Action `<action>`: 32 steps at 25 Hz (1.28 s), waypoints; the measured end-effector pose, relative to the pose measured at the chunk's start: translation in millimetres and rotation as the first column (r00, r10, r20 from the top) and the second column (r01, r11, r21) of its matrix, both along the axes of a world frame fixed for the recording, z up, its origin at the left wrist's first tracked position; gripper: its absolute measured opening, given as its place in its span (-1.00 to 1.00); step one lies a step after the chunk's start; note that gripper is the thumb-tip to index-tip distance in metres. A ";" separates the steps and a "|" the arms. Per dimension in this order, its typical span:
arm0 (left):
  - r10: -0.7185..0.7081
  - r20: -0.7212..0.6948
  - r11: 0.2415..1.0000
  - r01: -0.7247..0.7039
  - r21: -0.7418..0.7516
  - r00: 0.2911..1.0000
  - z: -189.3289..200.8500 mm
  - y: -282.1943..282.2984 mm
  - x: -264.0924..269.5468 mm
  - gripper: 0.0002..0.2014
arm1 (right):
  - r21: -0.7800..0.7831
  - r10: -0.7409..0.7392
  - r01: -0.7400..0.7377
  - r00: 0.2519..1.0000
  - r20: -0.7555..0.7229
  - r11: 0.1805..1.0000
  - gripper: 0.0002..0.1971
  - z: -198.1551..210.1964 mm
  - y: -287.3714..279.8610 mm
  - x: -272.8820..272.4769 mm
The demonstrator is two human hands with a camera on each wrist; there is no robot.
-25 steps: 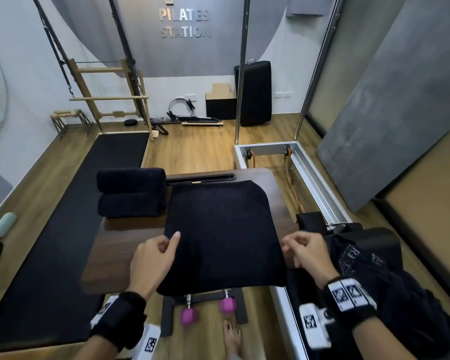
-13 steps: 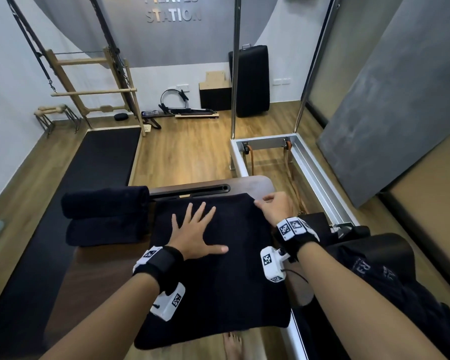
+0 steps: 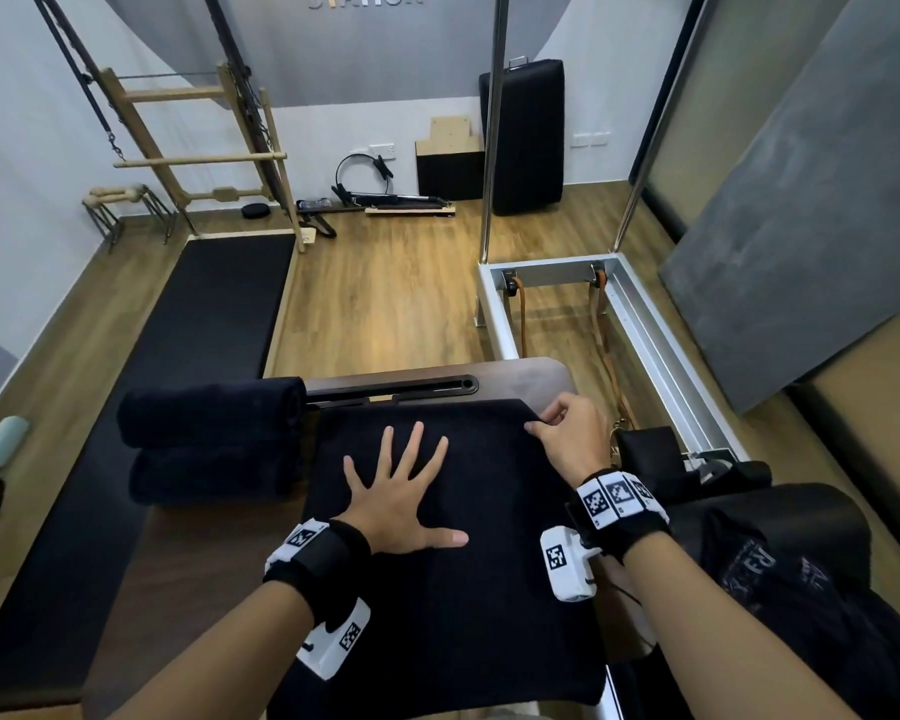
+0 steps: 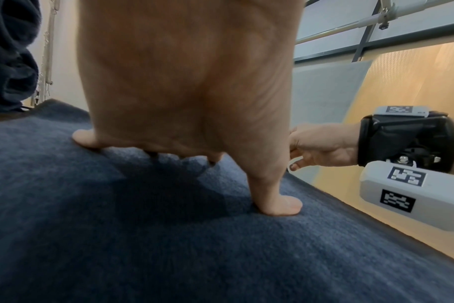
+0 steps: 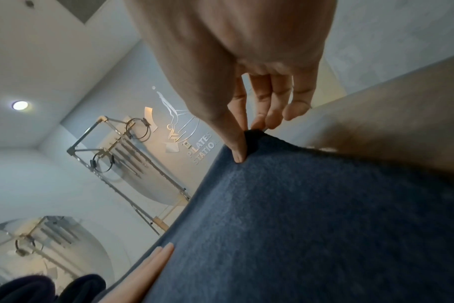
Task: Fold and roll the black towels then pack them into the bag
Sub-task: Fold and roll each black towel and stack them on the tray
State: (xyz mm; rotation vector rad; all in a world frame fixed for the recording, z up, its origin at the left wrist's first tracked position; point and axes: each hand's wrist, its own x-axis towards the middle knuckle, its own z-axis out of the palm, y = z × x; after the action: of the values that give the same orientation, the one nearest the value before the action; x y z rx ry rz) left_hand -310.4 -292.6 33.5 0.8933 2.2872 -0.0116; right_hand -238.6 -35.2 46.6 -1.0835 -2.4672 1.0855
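Flat, fuzzy black towel (image 3: 437,589) beneath both hands.

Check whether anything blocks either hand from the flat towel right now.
Nothing visible does. The left hand presses flat on the towel and the right hand pinches its far right corner.

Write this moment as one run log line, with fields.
step: fold | left hand: flat on black towel | right hand: pinches far corner | rolled towels: two, beside it
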 end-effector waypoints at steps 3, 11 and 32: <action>-0.002 0.015 1.000 0.002 0.002 1.000 -0.3 -0.6 0.4 0.30 | -0.102 0.025 -0.022 0.999 0.024 0.995 -0.71 1.2 8.7 -4.4; -0.007 0.033 1.000 0.007 0.003 0.999 -2.3 -0.2 -0.9 0.29 | -0.710 -0.381 0.086 0.885 -0.267 0.699 -0.73 2.3 20.9 -2.2; 0.064 -0.026 0.993 -0.061 0.100 0.998 -2.0 -5.3 7.0 0.28 | -0.633 -0.497 0.286 0.849 -0.181 0.720 -0.74 -1.7 24.8 -14.6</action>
State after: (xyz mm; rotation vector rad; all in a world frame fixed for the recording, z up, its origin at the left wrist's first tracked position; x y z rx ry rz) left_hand -303.4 -297.9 31.5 0.8763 2.3589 0.1181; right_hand -253.3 -10.4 44.9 -1.3600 -1.5362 1.7578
